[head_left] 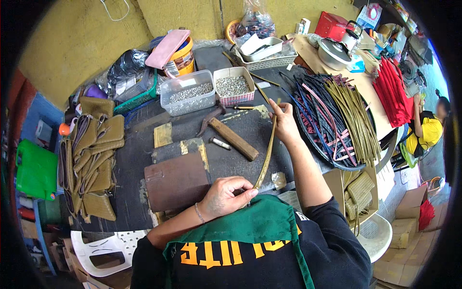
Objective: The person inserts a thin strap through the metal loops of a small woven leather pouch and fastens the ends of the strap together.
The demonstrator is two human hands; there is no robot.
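A narrow olive-gold strap is stretched between my two hands above the near part of the dark worktable. Its near end is pinched by my left hand, close to my green apron. Farther out, my right hand has the strap between thumb and fingers, toward its far end. Left of the strap lie a hammer with a wooden handle and a small white tube-like piece. Beside my left hand is a flat brown block.
Olive pouches are heaped at the left. Bins of metal bits, one clear and one pink-checked, stand behind the hammer. A round tray at right bears blue, pink and olive straps. Another person in yellow sits at far right.
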